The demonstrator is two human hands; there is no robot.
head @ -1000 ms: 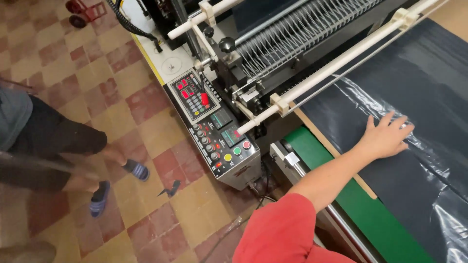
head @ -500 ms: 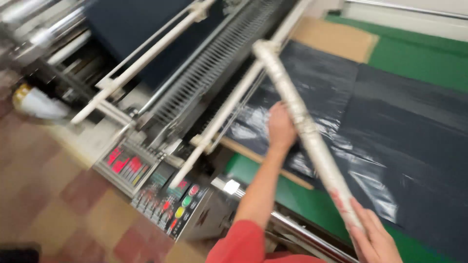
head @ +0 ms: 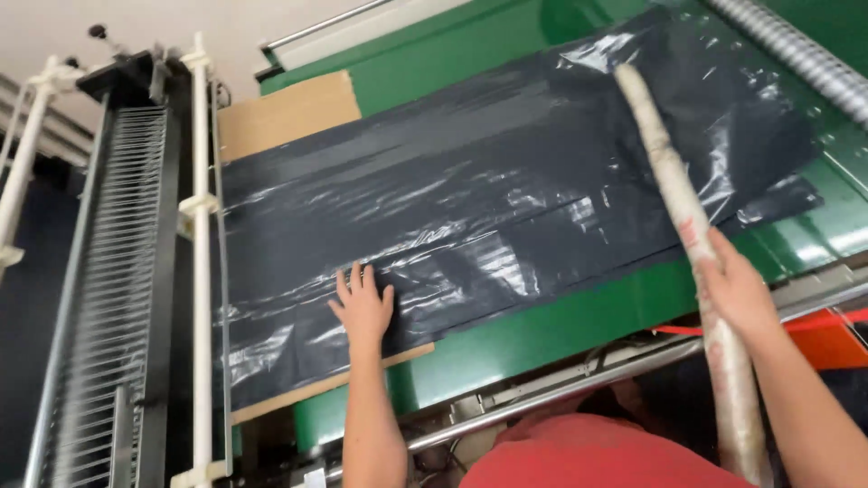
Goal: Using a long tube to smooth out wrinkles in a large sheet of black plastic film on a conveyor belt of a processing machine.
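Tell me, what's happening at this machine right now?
A person presses the left hand flat on a stack of black plastic sheets lying on a green table. The right hand grips a long pale tube slanted across the sheets' right part. A white-railed machine frame stands at left.

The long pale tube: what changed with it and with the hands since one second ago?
The right hand took hold of the long pale tube, which was not in view one second ago, and holds it across the black plastic sheet. The left hand stayed flat on the sheet.
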